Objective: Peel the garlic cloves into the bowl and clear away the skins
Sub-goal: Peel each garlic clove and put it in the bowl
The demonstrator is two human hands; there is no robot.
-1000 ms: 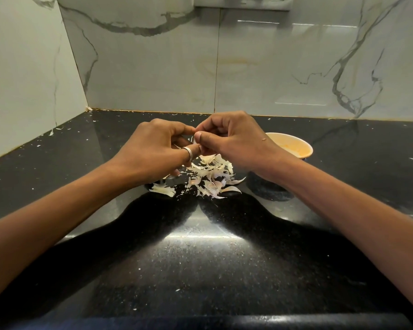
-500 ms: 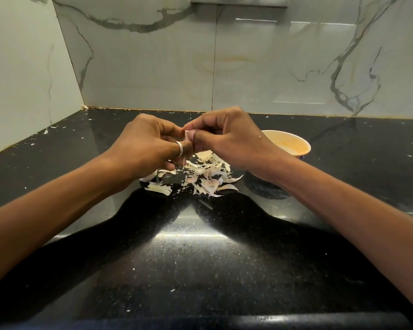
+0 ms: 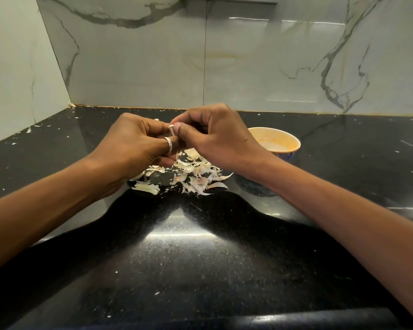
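Gripping a garlic clove [image 3: 171,130] in the left hand [image 3: 138,146] and pinching its top, perhaps loose skin, with the right hand [image 3: 215,136]. Held just above the skins [image 3: 193,173] heaped on the countertop [image 3: 200,270], bowl [image 3: 286,154] just right; open room toward the near edge.

Forearms converging, left hand [image 3: 138,145] and right hand [image 3: 216,136] pinching garlic clove [image 3: 171,130], fingers [image 3: 185,132] curled

Black countertop [image 3: 200,270], marble-veined wall tiles [image 3: 141,67]
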